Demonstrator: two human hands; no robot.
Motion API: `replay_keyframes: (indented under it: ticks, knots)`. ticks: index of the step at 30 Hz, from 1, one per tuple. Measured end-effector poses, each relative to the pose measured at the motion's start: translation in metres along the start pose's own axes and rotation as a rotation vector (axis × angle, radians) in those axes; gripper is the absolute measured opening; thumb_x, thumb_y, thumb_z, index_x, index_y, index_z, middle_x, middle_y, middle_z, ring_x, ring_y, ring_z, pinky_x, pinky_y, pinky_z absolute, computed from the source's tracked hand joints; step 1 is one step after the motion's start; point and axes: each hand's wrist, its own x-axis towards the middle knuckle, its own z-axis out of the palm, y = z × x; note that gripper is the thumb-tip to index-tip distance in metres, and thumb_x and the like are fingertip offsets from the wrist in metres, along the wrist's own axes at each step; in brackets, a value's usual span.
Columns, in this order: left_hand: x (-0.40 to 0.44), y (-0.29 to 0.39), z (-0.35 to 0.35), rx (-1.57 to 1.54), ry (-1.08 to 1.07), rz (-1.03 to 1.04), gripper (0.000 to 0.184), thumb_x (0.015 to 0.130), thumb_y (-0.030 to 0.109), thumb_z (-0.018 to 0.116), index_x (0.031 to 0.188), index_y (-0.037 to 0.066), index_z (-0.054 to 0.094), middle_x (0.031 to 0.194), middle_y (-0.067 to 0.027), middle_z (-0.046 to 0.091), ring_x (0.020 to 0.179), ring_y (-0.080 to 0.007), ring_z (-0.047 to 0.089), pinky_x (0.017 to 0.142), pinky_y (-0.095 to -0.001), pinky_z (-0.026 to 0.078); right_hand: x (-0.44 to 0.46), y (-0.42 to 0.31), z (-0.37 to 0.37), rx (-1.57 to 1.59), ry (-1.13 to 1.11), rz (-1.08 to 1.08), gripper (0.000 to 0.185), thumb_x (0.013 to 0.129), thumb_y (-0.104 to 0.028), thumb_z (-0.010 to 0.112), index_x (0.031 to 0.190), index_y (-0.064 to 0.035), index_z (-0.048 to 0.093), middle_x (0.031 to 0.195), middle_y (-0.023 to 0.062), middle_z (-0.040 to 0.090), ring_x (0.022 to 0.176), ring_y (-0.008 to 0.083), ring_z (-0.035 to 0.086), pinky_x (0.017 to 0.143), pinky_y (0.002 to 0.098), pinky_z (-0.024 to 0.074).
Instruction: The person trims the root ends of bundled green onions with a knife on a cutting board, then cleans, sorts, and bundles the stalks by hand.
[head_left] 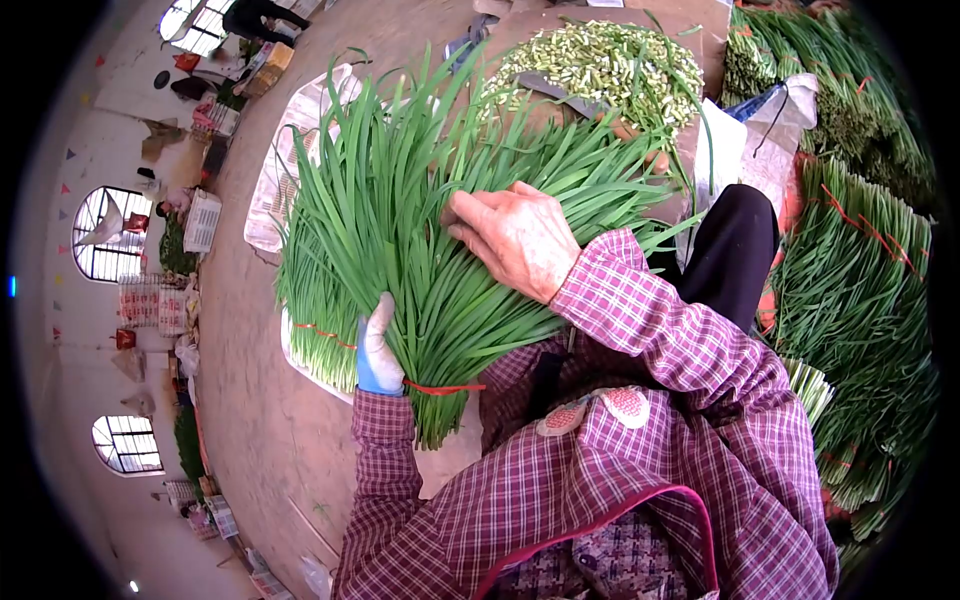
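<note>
A large bunch of long green leaves (430, 270) fans out in front of me, tied near its stem end with a red band (445, 388). My left hand (378, 350), in a pale glove with blue on it, is wrapped round the bunch just above the band, thumb up. Bare, my right hand (525, 238) lies over the leaves with its fingers bent together among them; what its fingertips pinch is hidden. Beside and beneath the held bunch rests another bundle (325, 350) with a red tie, on a white sheet (270, 205).
Cut stem pieces (610, 75) are heaped at the top, with a dark blade-like piece (560, 95) beside them. Tied green bundles (845, 290) are stacked at the right. My dark-trousered knee (735, 245) is near them. Crates (203, 222) and a person (258, 20) are far left.
</note>
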Motion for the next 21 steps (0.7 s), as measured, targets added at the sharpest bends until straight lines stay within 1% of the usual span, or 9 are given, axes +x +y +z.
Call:
replay_keyframes:
  ticks: [1,5,6,8,9,12,13,17,21]
  knots:
    - [0.001,-0.002,-0.003,0.016,0.009,0.0,0.049,0.092,0.025,0.061,0.134,0.001,0.05,0.123,-0.011,0.06,0.105,-0.0213,0.063,0.091,-0.0376,0.053,0.003,0.001,-0.001,0.012,0.006,0.04,0.017,0.089,-0.018,0.061,0.098,-0.008,0.053,0.077,0.0109,0.064,0.072,0.0346,0.064,0.066,0.0459,0.0471]
    - [0.003,-0.004,-0.008,0.056,-0.005,0.022,0.049,0.091,0.025,0.063,0.132,0.001,0.051,0.123,-0.0111,0.06,0.105,-0.021,0.062,0.091,-0.0374,0.053,0.021,-0.003,-0.011,-0.2,-0.194,0.234,0.02,0.085,-0.02,0.065,0.098,-0.009,0.054,0.079,0.012,0.064,0.073,0.0333,0.064,0.063,0.0438,0.0492]
    - [0.003,-0.005,-0.01,0.066,0.005,0.009,0.05,0.091,0.025,0.063,0.132,0.001,0.051,0.123,-0.0112,0.06,0.105,-0.0208,0.062,0.09,-0.0371,0.053,0.022,0.002,-0.007,-0.2,-0.195,0.234,0.02,0.085,-0.02,0.065,0.098,-0.009,0.054,0.079,0.012,0.064,0.073,0.0333,0.064,0.063,0.0438,0.0492]
    - [0.003,-0.005,-0.01,0.075,0.017,-0.004,0.05,0.09,0.026,0.064,0.132,0.001,0.051,0.123,-0.0112,0.06,0.105,-0.0207,0.062,0.09,-0.0369,0.053,0.02,0.012,0.004,-0.245,0.009,0.007,0.013,0.079,-0.018,0.064,0.089,-0.0097,0.061,0.091,0.0123,0.067,0.079,0.0295,0.065,0.057,0.0408,0.0492]
    - [0.003,-0.005,-0.009,0.078,0.009,-0.007,0.05,0.09,0.026,0.064,0.131,0.001,0.051,0.122,-0.0111,0.06,0.105,-0.0205,0.062,0.09,-0.0366,0.053,0.021,0.009,0.005,-0.295,0.017,0.009,0.011,0.075,-0.018,0.064,0.082,-0.011,0.068,0.098,0.0087,0.066,0.093,0.0256,0.063,0.066,0.0382,0.0503]
    - [-0.003,-0.001,0.005,0.106,0.022,-0.002,0.05,0.09,0.027,0.064,0.131,0.001,0.051,0.12,-0.0107,0.06,0.105,-0.02,0.062,0.09,-0.0359,0.053,0.025,0.013,0.003,-0.352,0.155,-0.195,0.011,0.075,-0.018,0.062,0.081,-0.012,0.07,0.096,0.0054,0.063,0.098,0.0234,0.06,0.078,0.0374,0.0474]
    - [-0.005,0.0,0.009,0.133,0.039,0.007,0.05,0.09,0.026,0.064,0.131,0.001,0.051,0.12,-0.0103,0.06,0.104,-0.0195,0.062,0.09,-0.0355,0.053,0.026,0.013,0.003,-0.365,0.063,-0.188,0.017,0.07,-0.023,0.073,0.082,-0.0116,0.07,0.094,0.0065,0.063,0.099,0.0266,0.058,0.087,0.0409,0.0461]
    - [-0.001,-0.008,0.003,0.197,0.015,0.032,0.048,0.09,0.025,0.063,0.13,0.001,0.051,0.119,-0.0091,0.06,0.104,-0.0176,0.06,0.09,-0.0331,0.052,0.027,0.012,0.001,-0.393,-0.19,-0.227,0.016,0.072,-0.027,0.07,0.076,-0.011,0.069,0.081,0.0061,0.064,0.093,0.0244,0.06,0.084,0.0377,0.044]
    - [-0.009,-0.013,0.01,0.181,0.077,-0.041,0.047,0.09,0.025,0.063,0.13,0.0,0.052,0.119,-0.0091,0.06,0.104,-0.0172,0.06,0.091,-0.0331,0.051,0.021,0.022,0.006,-0.342,-0.157,-0.334,0.016,0.07,-0.029,0.069,0.069,-0.0133,0.066,0.073,0.0032,0.062,0.086,0.0194,0.06,0.083,0.0358,0.0417]
